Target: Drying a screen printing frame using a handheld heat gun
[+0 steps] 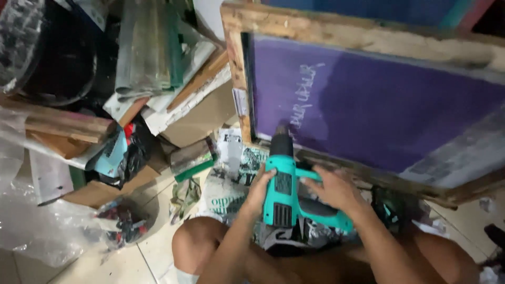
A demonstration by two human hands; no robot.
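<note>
Big wooden-framed printing screen with purple mesh [368, 105] leans upright on the right, chalky white scribble on it. Small pale rectangular label [240, 102] sits on its left frame; printed black-and-white newspaper sheets [231, 184] lie below.

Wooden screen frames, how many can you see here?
2. One wooden frame with purple mesh leans ahead of the teal heat gun held in both hands; a second frame's edge shows behind it at the top. More may be hidden in the clutter.
</note>
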